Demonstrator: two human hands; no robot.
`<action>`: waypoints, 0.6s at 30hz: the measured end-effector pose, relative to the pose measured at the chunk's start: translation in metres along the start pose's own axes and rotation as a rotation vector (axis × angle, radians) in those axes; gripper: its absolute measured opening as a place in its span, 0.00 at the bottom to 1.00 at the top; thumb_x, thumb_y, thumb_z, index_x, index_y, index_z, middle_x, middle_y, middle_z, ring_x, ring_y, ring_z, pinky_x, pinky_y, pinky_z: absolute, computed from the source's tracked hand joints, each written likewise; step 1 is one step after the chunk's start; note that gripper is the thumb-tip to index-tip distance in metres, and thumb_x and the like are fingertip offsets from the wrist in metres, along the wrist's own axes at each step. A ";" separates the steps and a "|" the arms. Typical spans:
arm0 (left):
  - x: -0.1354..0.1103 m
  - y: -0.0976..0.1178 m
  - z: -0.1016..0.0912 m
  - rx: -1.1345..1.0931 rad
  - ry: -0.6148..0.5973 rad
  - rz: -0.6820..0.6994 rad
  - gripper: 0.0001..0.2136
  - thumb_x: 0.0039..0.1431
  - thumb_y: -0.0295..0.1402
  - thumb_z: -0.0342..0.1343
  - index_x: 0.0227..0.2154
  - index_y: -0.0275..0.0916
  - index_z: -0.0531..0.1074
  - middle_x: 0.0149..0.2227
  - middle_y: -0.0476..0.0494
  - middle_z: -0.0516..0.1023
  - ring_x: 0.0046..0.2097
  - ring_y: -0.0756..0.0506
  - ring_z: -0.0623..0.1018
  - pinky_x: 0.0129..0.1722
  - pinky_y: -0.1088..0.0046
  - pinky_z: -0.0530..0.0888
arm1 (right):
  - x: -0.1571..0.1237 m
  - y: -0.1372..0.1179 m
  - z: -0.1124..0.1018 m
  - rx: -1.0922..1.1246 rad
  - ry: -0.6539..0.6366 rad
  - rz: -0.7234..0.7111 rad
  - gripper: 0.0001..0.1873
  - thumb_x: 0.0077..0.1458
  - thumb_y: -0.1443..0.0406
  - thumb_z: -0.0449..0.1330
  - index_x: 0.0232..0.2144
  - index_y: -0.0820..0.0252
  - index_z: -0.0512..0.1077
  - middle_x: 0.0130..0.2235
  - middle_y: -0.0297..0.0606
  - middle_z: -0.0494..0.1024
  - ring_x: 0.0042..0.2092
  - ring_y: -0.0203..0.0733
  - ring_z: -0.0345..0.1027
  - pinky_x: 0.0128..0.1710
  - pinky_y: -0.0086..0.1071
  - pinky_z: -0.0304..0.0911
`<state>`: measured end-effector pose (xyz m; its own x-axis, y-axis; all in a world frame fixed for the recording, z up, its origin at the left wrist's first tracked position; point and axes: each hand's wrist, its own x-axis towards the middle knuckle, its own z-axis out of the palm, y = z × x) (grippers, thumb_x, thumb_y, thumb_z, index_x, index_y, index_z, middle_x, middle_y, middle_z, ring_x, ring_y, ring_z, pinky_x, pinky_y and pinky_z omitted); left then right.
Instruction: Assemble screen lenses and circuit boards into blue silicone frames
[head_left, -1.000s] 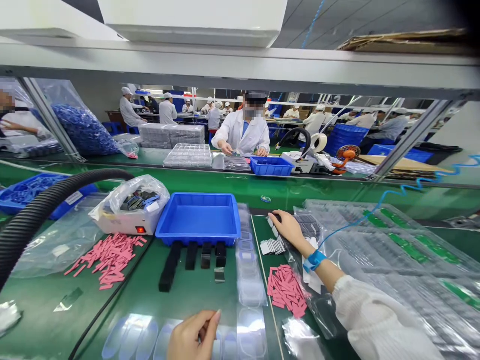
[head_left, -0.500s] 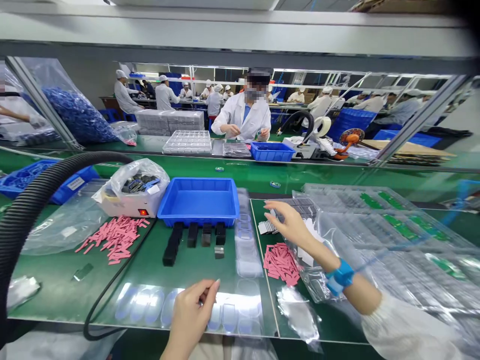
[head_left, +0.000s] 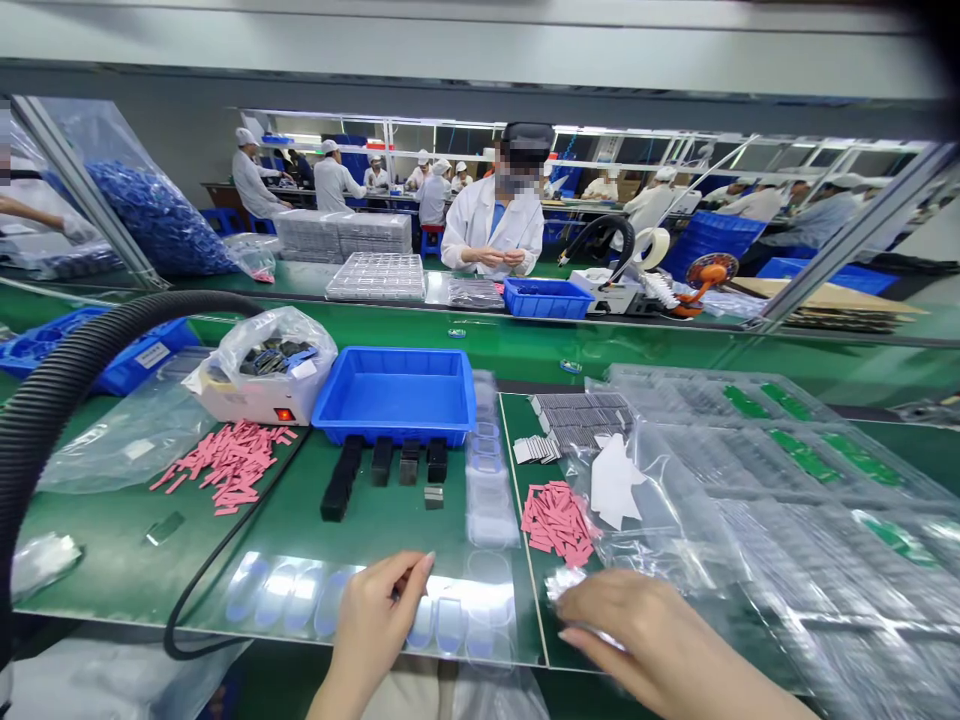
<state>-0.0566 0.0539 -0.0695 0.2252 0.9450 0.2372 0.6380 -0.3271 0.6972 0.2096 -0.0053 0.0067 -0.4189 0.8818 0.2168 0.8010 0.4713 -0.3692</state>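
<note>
left hand (head_left: 367, 625): pinched shut above a clear plastic sheet of oval pieces (head_left: 285, 598), any held item hidden. right hand (head_left: 637, 635): curled, just beside crumpled silver film (head_left: 566, 585), grip unclear. green glossy tabletop (head_left: 82, 540): square blue plastic tray (head_left: 395, 395), pink paper strips (head_left: 559, 522). beyond: white-coated workers (head_left: 493, 205) along factory benches.

The head-worn camera looks forward and down from close above the green-topped workbench (head_left: 97, 540), facing twelve o'clock toward a white-coated co-worker (head_left: 491, 235).
</note>
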 end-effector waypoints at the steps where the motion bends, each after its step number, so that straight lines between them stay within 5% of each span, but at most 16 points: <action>1: 0.000 0.000 0.000 0.003 -0.008 0.001 0.16 0.62 0.39 0.48 0.25 0.39 0.76 0.19 0.52 0.75 0.21 0.51 0.73 0.23 0.78 0.67 | 0.004 0.000 0.000 -0.005 -0.018 -0.018 0.10 0.61 0.62 0.53 0.34 0.53 0.74 0.31 0.33 0.79 0.31 0.37 0.74 0.31 0.28 0.70; 6: 0.001 0.003 -0.002 0.019 -0.021 -0.003 0.16 0.63 0.38 0.48 0.23 0.39 0.74 0.19 0.53 0.75 0.22 0.51 0.73 0.25 0.77 0.67 | 0.056 0.008 0.000 -0.005 -0.016 -0.025 0.12 0.61 0.64 0.52 0.45 0.60 0.70 0.46 0.43 0.77 0.47 0.46 0.72 0.44 0.40 0.70; 10: 0.002 0.004 -0.002 0.014 -0.014 -0.006 0.17 0.63 0.38 0.46 0.22 0.39 0.73 0.18 0.52 0.74 0.21 0.51 0.72 0.24 0.77 0.67 | 0.094 0.007 0.013 0.034 -0.102 -0.003 0.13 0.59 0.65 0.55 0.46 0.59 0.71 0.45 0.42 0.77 0.46 0.46 0.72 0.45 0.40 0.69; 13: 0.002 0.003 -0.002 0.005 -0.010 -0.011 0.18 0.64 0.37 0.46 0.21 0.39 0.73 0.18 0.51 0.74 0.21 0.51 0.72 0.24 0.77 0.66 | 0.096 -0.005 0.028 0.051 -0.180 -0.067 0.14 0.58 0.62 0.58 0.46 0.59 0.72 0.46 0.41 0.78 0.47 0.46 0.72 0.47 0.40 0.69; 18: -0.001 0.005 -0.002 -0.032 0.015 -0.023 0.17 0.63 0.35 0.47 0.21 0.39 0.73 0.18 0.52 0.74 0.21 0.51 0.72 0.24 0.78 0.66 | 0.071 -0.025 0.055 0.056 -0.473 -0.090 0.46 0.50 0.43 0.57 0.61 0.68 0.58 0.62 0.53 0.57 0.62 0.58 0.53 0.60 0.52 0.55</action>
<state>-0.0555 0.0511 -0.0653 0.1997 0.9523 0.2306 0.6189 -0.3051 0.7238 0.1361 0.0463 -0.0186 -0.6445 0.7430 -0.1802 0.7339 0.5350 -0.4185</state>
